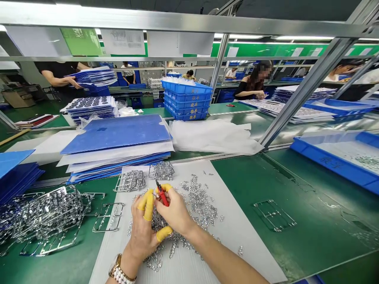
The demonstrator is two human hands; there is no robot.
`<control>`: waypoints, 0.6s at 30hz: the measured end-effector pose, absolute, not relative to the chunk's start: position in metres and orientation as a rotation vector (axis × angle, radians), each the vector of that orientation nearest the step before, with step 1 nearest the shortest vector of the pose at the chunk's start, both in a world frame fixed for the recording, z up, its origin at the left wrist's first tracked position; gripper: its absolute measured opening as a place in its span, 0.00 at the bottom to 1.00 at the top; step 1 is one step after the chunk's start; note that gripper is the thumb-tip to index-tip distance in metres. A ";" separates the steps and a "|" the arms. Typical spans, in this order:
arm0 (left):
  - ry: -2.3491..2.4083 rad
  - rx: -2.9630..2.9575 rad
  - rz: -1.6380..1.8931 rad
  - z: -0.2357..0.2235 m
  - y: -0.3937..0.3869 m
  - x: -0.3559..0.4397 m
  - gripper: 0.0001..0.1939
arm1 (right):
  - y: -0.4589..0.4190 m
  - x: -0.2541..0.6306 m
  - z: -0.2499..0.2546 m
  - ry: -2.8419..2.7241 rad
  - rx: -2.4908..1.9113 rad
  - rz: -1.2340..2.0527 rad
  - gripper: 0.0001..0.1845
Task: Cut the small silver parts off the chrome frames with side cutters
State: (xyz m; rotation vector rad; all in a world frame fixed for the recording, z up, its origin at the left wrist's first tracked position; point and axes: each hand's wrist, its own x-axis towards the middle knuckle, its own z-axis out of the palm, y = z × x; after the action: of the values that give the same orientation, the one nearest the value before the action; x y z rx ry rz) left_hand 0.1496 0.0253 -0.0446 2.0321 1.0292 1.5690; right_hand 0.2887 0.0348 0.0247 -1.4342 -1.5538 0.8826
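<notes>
Left hand (141,233): fingers (149,206) in yellow cots, curled in just beside the cutter tips; whether they pinch a part is too small to tell. Right hand (175,210): fingers (164,187) closed around red-handled snips (162,197). Beneath the fingers: loose chrome-plated parts (199,202) on a white sheet (237,240). Left of the fingers: plated sprue frames (50,215) on the green tabletop (299,232). Beyond the fingers: stacked blue plastic folders (115,134).
</notes>
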 end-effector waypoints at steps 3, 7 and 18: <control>1.026 1.405 1.612 -0.027 0.023 0.149 0.43 | 0.028 0.292 0.025 -1.802 -1.311 0.577 0.13; 0.756 0.495 1.309 -0.011 0.031 0.143 0.41 | 0.018 0.290 0.016 -2.365 -0.968 0.224 0.14; 0.605 0.243 1.210 -0.019 0.037 0.136 0.40 | 0.010 0.286 0.020 -2.400 -1.180 0.297 0.19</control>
State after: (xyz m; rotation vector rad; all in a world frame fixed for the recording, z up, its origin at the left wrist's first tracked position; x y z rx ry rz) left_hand 0.1364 0.0373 -0.0186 0.2426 0.6048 1.2105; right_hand 0.2861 0.0099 0.0204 -1.1798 -2.4003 0.2970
